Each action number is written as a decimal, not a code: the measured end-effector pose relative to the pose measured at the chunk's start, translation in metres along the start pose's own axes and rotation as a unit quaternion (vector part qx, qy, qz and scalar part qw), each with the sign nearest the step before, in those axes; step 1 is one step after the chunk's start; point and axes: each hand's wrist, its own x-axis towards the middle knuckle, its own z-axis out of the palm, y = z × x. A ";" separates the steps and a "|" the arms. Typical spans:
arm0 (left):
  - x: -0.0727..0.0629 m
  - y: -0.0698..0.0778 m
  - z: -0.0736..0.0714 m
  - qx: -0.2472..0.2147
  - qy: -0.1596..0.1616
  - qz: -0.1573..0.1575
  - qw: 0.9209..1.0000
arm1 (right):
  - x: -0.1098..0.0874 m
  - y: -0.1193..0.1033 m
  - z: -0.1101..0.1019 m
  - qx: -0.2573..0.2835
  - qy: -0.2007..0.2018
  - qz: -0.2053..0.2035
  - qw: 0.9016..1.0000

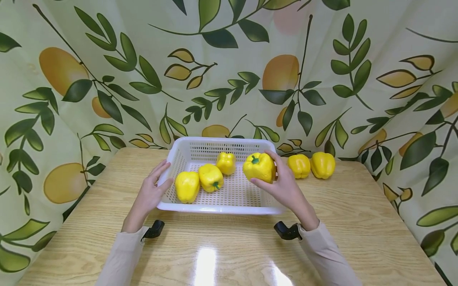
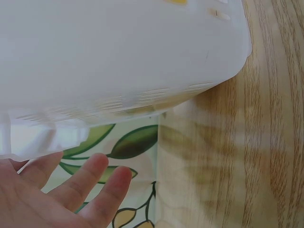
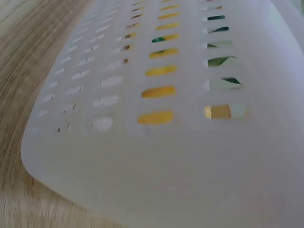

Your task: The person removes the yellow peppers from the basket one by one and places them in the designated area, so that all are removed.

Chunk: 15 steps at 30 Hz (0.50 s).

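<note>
A white plastic basket (image 1: 218, 209) stands on the table with three yellow bell peppers in it: one at the left (image 1: 187, 187), one beside it with a green stem (image 1: 211, 178), and one farther back (image 1: 226, 163). My right hand (image 1: 286, 184) holds another yellow bell pepper (image 1: 258, 167) over the basket's right part, thumb below and fingers at its far side. At the left end, my left hand (image 1: 152, 188) holds the basket's rim, thumb over the edge. In the left wrist view, several fingers (image 2: 107, 197) extend outside the wall. The right wrist view shows the slotted basket wall (image 3: 156, 161).
Two more yellow bell peppers (image 1: 299, 166) (image 1: 323, 165) lie side by side right of the basket on the wooden table (image 1: 358, 222). Behind the table hangs a leaf-and-fruit patterned curtain (image 1: 229, 59). Each wrist wears a black camera mount (image 1: 154, 229).
</note>
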 end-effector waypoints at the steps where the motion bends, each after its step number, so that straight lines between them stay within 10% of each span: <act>1: 0.000 0.000 0.000 -0.001 -0.001 -0.001 1.000 | -0.001 0.001 -0.002 -0.001 0.003 0.001 1.000; 15: -0.001 0.000 0.000 -0.008 -0.002 0.002 1.000 | -0.007 0.008 -0.025 -0.026 0.038 -0.007 0.999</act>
